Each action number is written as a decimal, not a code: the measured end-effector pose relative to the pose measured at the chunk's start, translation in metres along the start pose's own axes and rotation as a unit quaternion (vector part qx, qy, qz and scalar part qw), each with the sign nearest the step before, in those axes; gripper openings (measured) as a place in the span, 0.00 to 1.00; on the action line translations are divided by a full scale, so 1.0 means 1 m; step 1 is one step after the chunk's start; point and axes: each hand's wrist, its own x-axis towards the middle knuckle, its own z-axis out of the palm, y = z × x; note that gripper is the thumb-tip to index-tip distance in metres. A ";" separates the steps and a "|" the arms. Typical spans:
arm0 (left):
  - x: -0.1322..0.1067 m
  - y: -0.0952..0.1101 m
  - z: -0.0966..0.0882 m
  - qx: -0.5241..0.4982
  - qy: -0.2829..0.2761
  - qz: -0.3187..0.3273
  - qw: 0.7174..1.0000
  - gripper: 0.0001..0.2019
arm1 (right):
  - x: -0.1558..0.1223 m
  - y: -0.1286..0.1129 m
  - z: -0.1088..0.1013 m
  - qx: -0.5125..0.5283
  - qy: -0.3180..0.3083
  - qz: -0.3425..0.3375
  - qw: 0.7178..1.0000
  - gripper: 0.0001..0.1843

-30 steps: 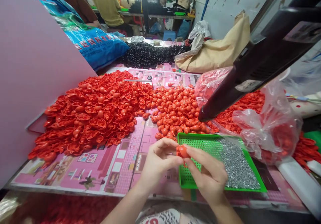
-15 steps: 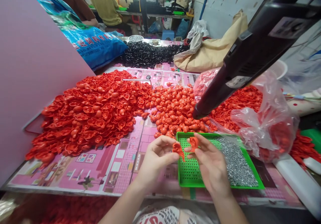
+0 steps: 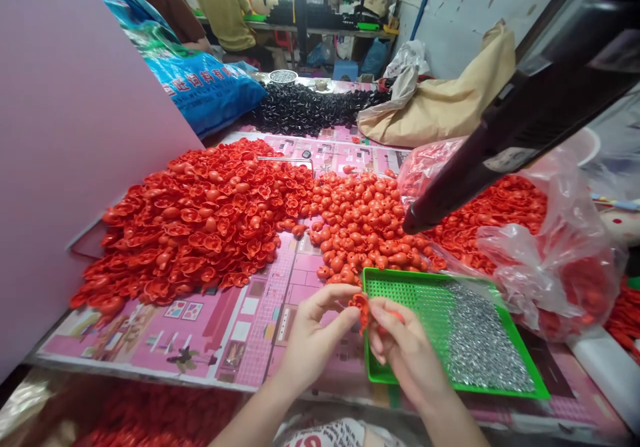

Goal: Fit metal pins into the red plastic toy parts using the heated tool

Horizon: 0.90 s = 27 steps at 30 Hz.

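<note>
My left hand (image 3: 315, 340) pinches a small red plastic piece (image 3: 361, 303) between thumb and fingers, just left of the green perforated tray (image 3: 400, 287). My right hand (image 3: 405, 350) is closed round another red piece, mostly hidden under its fingers, and meets the left hand at the tray's near left corner. The tray holds a heap of small silvery screws (image 3: 475, 340) on its right side. A big pile of open red shells (image 3: 200, 220) lies to the left, and a pile of rounder red parts (image 3: 360, 223) sits behind the tray.
A black tool (image 3: 500, 147) hangs slanted over the table's right. A clear bag of red parts (image 3: 540, 247) lies beside the tray. A pink board (image 3: 60, 133) stands on the left. Black parts (image 3: 305, 107), a blue sack (image 3: 210, 93) and a tan bag (image 3: 450, 107) are farther back, with people seated beyond.
The hands had pulled apart with one red piece each half a second ago; now they have come together again and dropped lower, at the tray's near left corner.
</note>
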 end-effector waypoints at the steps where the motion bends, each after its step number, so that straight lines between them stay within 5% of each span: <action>1: 0.000 0.000 0.001 0.005 0.003 0.009 1.000 0.09 | 0.000 0.004 0.002 -0.003 0.002 0.011 1.000 0.15; 9: -0.006 -0.004 0.009 0.007 -0.003 0.061 0.998 0.08 | -0.003 0.017 0.006 -0.005 0.023 0.001 1.000 0.21; 13: -0.003 0.002 -0.006 0.177 0.042 0.141 0.973 0.14 | -0.009 0.019 0.003 -0.030 0.058 -0.024 0.998 0.21; 15: 0.007 0.008 -0.029 0.337 0.132 0.191 0.913 0.16 | -0.009 0.019 -0.002 -0.050 0.090 -0.050 0.993 0.20; 18: 0.029 0.018 -0.070 0.583 0.277 0.147 0.750 0.15 | -0.007 0.019 -0.010 -0.054 0.120 -0.092 0.987 0.19; 20: 0.043 0.023 -0.092 0.687 0.289 0.092 0.660 0.14 | -0.006 0.019 -0.013 -0.049 0.118 -0.099 0.987 0.20; 22: 0.050 0.028 -0.104 0.733 0.264 0.074 0.622 0.13 | -0.006 0.018 -0.013 -0.058 0.106 -0.106 0.987 0.19; 25: 0.045 0.032 -0.103 0.732 0.230 0.095 0.635 0.11 | -0.006 0.012 -0.010 -0.149 0.099 -0.151 0.972 0.15; 27: 0.034 0.032 -0.093 0.666 0.188 0.143 0.708 0.10 | -0.006 0.005 -0.008 -0.244 0.093 -0.216 0.941 0.13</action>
